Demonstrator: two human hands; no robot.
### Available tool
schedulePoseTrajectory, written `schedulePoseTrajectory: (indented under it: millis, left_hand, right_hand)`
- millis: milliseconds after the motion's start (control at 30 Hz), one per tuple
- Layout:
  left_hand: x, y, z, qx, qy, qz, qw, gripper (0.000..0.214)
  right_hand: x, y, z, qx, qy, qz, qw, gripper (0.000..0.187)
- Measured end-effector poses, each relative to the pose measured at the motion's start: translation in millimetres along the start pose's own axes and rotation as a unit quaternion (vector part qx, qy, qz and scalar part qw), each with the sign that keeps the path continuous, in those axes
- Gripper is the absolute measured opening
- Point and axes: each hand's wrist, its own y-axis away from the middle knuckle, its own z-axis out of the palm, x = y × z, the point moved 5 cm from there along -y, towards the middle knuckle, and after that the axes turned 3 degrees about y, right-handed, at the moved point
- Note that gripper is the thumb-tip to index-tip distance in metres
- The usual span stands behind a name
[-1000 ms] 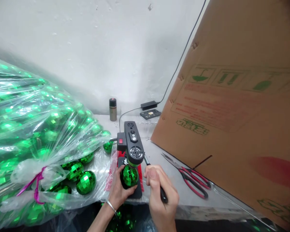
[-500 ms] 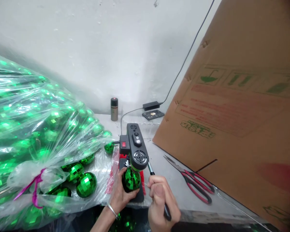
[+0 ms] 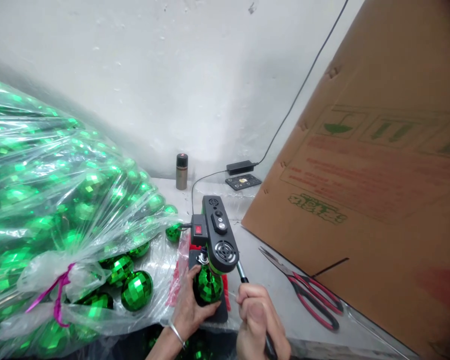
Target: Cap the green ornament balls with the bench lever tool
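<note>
My left hand, with a silver bangle on its wrist, curls its fingers and thumb around a shiny green faceted ball. The ball sits beneath the rounded front end of a small black bench machine, above its dark base. A black box with a red switch is fixed to the machine's left side. My right hand is closed in a fist around the black grip of the machine's metal lever. The lever's lower end shows below the fist.
On the left bulges a clear plastic bag of green balls, tied with purple string; several loose balls lie beside it. Red-handled scissors lie right, before a large cardboard box. Behind stand a bottle, power adapter and phone.
The whole view has shifted slightly, so everything appears a little further right and mostly lower. Both hands keep their grips on the ball and the lever.
</note>
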Motion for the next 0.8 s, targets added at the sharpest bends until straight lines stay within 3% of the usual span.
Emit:
schedulePoseTrajectory:
  millis: [667, 800]
  left_hand:
    - [0, -1, 4.4, 0.009, -0.014, -0.004, 1.000, 0.087]
    - [1, -2, 8.5, -0.009, -0.006, -0.001, 1.000, 0.089]
  right_hand:
    - [-3, 5, 6, 0.057, 0.019, 0.064, 0.996, 0.044]
    - [10, 7, -7, 0.041, 0.046, 0.072, 0.996, 0.050]
